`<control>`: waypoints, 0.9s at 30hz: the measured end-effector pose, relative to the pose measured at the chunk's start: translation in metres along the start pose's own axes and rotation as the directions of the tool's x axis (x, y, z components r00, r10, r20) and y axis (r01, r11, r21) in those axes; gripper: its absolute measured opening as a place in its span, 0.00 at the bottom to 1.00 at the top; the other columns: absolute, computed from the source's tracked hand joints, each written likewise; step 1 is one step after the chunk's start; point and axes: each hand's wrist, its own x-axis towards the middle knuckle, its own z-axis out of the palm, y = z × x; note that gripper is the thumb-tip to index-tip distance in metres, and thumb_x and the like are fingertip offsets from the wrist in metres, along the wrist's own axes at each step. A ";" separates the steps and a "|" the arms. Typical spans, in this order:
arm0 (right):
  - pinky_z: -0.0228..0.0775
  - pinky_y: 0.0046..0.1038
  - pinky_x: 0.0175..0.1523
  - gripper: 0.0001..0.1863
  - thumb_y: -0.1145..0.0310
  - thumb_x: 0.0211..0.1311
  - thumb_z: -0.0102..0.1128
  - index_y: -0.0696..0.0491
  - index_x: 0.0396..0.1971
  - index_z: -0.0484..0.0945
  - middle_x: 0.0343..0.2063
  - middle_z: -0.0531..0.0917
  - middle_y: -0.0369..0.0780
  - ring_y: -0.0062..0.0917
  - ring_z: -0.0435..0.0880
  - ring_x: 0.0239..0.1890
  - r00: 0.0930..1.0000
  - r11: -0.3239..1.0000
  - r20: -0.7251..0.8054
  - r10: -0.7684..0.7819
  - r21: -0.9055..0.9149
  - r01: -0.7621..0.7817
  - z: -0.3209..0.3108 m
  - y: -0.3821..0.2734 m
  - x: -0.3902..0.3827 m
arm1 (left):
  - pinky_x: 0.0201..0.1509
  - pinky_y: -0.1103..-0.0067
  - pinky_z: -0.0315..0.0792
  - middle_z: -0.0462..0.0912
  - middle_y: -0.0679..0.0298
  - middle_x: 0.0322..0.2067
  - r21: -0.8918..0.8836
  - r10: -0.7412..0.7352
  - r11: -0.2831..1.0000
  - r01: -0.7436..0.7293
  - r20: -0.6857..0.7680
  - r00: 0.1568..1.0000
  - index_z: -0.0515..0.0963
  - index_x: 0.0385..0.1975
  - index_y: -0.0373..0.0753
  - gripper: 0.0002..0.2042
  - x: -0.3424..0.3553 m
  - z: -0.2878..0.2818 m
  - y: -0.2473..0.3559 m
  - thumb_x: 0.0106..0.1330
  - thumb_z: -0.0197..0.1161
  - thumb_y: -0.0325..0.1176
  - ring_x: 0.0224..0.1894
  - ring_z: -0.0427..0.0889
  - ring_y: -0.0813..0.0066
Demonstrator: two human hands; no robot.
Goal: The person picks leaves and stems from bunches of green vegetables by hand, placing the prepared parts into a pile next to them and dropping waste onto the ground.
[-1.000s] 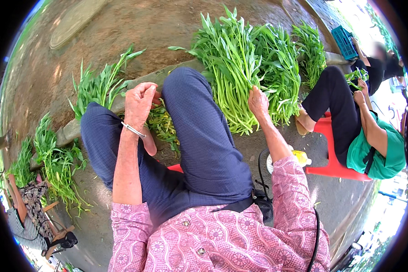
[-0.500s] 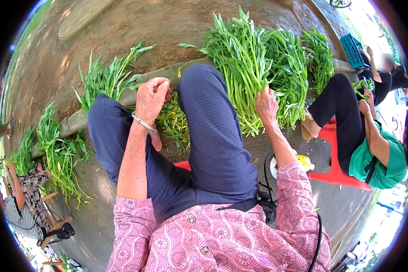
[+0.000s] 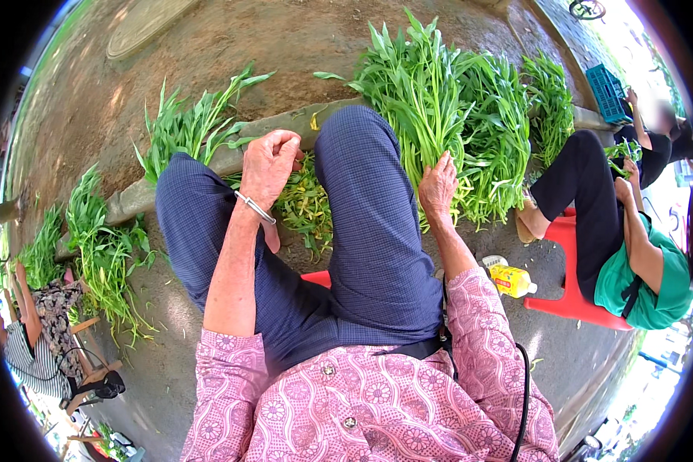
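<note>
Between and above my knees, my left hand hangs with its fingers curled and pressed together. What they hold, if anything, is hidden. A heap of yellowed leaves and trimmings lies just below it on the ground. My right hand is beside my right knee, its fingers closed on the lower stalks of a big bunch of water spinach. The leafy tops point away from me over the kerb. More water spinach lies against it on the right.
A smaller bunch of greens rests on the kerb at left, with further piles beyond. At right, a yellow-labelled bottle lies near a red stool where a person in green sits. A teal crate stands farther back.
My right hand has shifted left and slightly down along the stalks. My left hand stays closed over the trimmings. The yellow bottle, partly covered by my sleeve before, now shows more fully.
</note>
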 end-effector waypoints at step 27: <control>0.72 0.27 0.49 0.12 0.69 0.62 0.56 0.57 0.43 0.80 0.38 0.84 0.41 0.26 0.81 0.41 0.945 0.769 -0.306 -0.111 0.576 0.277 -0.207 -0.023 0.076 | 0.36 0.84 0.73 0.83 0.64 0.32 -0.055 0.392 0.896 -0.440 -0.366 0.844 0.80 0.39 0.38 0.07 -0.046 -0.049 0.128 0.65 0.57 0.30 0.34 0.81 0.79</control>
